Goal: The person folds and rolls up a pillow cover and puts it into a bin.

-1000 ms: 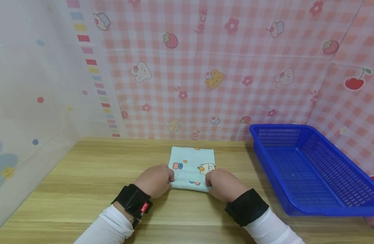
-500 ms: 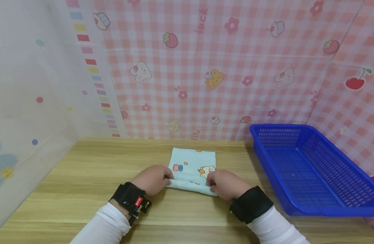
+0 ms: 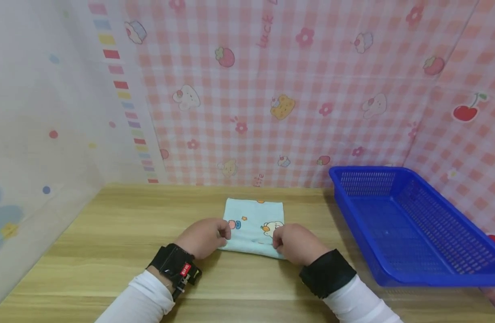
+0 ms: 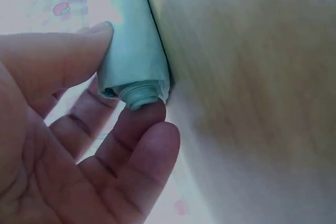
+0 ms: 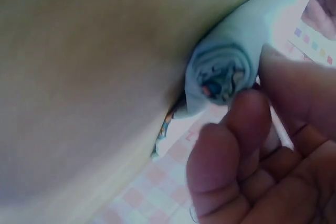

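Observation:
A light blue towel [image 3: 253, 217] with cartoon prints lies mid-table, its far part flat and its near edge rolled up. My left hand [image 3: 205, 237] pinches the left end of that roll, thumb [image 4: 94, 45] on top and fingers curled at the end and below. At the right end, my right hand [image 3: 297, 244] holds the roll between thumb and curled fingers. Spiral layers of the rolled towel [image 5: 223, 74] show in the right wrist view, with bits of print inside. The left wrist view shows the layered end of the roll [image 4: 139, 93] poking out beside the fingertips.
A blue plastic basket [image 3: 372, 242] with perforated sides stands on the wooden table [image 3: 239, 287] at the right. A pink checked cloth [image 3: 247, 89] hangs behind the table, and a pale printed sheet [image 3: 41, 157] covers the left side.
The towel's near edge, lying flatter a second ago, has become a thicker roll that hides more of the front print. Both hands stay at its ends. The head view has tilted slightly.

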Motion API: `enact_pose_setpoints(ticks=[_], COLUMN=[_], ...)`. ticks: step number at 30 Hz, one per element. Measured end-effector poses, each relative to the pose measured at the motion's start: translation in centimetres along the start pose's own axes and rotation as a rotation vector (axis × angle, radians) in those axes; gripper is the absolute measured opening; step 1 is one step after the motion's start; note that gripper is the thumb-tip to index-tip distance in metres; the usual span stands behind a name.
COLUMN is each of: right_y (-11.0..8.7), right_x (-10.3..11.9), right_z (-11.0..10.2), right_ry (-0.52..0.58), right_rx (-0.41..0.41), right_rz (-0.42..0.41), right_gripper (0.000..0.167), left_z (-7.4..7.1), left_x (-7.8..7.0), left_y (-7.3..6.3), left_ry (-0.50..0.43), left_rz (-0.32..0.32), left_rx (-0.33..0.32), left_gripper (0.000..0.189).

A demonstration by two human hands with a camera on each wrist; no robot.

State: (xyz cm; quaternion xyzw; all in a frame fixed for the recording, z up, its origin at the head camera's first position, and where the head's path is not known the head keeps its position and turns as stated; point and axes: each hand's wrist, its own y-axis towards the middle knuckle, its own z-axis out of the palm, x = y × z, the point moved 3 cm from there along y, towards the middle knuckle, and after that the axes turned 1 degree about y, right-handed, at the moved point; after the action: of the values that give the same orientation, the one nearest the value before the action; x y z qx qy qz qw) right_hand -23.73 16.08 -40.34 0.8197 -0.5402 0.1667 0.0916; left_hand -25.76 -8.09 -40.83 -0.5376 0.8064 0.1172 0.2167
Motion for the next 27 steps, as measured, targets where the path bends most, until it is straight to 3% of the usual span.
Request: enact_pose_setpoints(ticks=[5,8,14,19,27], right_y=[-0.1,-0.1,-0.1,0.0,-0.2], right_x=[0.3,0.3,0.2,0.1,-0.3], right_z=[0.4,0.5,0.6,0.6,0.3], right_ry=[-0.04,-0.033,-0.054,-0.058,-0.011], right_rx=[0.019,0.039,0.046,0.054,0.084], right_rz=[-0.014,0.008,0.016,-0.003,-0.03], right_gripper=[0.012,0.017,0.02,0.02,0.014], left_z=[0.3,0.3,0.1,0.2,0.3], left_x=[-0.6,-1.0,-1.4,-1.5,-0.9], left_y=[-0.4,-0.6,-0.7,-0.7,-0.6], left_ry=[0.168,0.233,0.237,0.265,0.238], left_rz=[0.064,0.079,0.057,0.069,0.078], left_rx=[-0.073,-0.077,-0.047,-0.063,-0.056], left_gripper=[0.011,0.009,0.013,0.017,0.009])
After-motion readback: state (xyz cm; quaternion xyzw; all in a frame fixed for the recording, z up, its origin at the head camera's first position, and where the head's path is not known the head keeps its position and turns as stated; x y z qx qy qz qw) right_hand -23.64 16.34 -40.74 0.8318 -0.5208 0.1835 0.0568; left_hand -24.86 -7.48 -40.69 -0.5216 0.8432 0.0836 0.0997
